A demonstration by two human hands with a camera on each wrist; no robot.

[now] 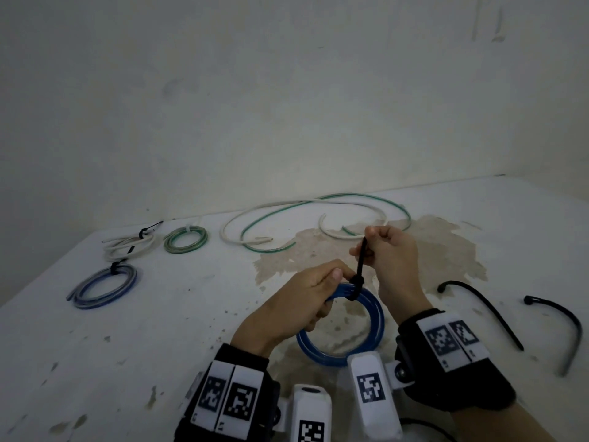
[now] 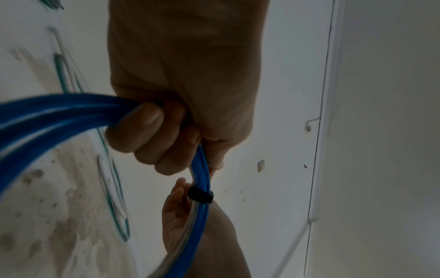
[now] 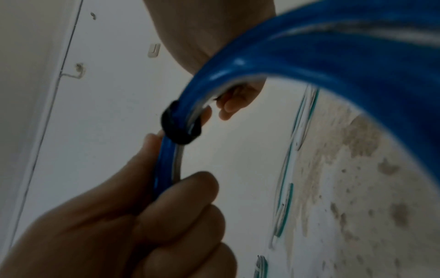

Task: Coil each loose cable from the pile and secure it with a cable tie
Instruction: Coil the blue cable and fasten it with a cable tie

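A blue cable coil (image 1: 373, 342) is lifted off the stained white table (image 1: 159, 330), tilted up at its far side. My left hand (image 1: 331, 291) grips the coil's top left arc; its fingers (image 2: 147, 131) curl round the strands. A black cable tie (image 1: 357, 283) is looped round the coil beside that grip, with its tail rising to my right hand (image 1: 363, 244), which pinches it. The tie band (image 2: 200, 194) shows tight against the strands, as it does in the right wrist view (image 3: 178, 131). Loose white cable (image 1: 271, 208) and green cable (image 1: 350, 196) lie behind.
Three tied coils lie at the left: green (image 1: 185, 240), white (image 1: 129, 245) and blue-grey (image 1: 105, 287). Two spare black ties (image 1: 481, 307) (image 1: 561, 323) lie at the right. A wall runs close behind the table.
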